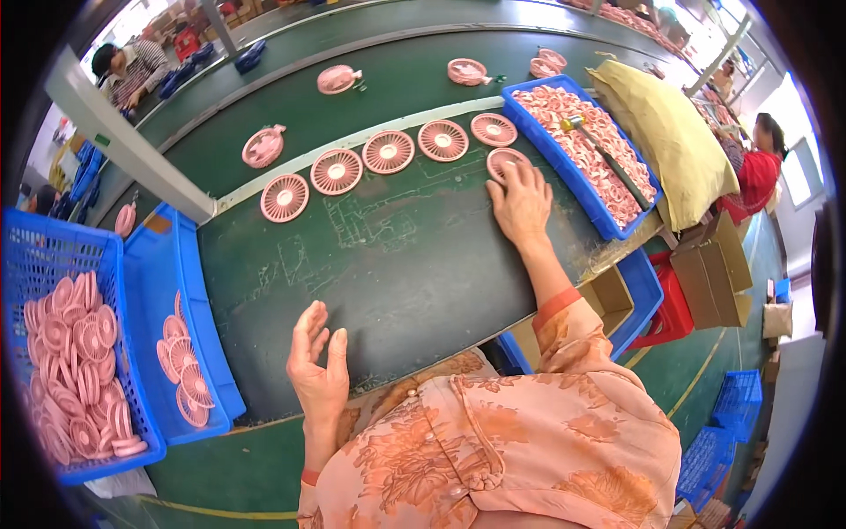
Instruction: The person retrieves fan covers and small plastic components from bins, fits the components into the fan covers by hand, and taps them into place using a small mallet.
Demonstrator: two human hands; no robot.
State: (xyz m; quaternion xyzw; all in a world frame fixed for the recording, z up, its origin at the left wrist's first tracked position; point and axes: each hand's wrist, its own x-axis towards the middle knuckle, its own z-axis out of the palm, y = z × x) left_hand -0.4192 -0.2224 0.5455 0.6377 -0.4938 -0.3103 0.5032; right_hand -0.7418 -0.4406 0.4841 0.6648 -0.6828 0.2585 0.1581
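Observation:
Pink round fan grilles (pixel 388 152) lie in a curved row along the far side of the green worktable (pixel 379 282). At the right end of that row, my right hand (pixel 522 207) reaches over another pink grille (pixel 504 157). Its fingers are stretched out and touch the grille's near edge, hiding part of it. My left hand (pixel 319 366) hovers above the table's near edge, fingers spread and thumb apart, with nothing in it.
A blue tray (pixel 573 198) of small pink parts, with a hammer-like tool (pixel 608 159) on top, stands at right beside a yellow sack (pixel 661 141). Blue bins (pixel 189 353) with grilles stand left. Beyond the table, a conveyor belt (pixel 397 84) carries pink fan parts. Co-workers sit farther off.

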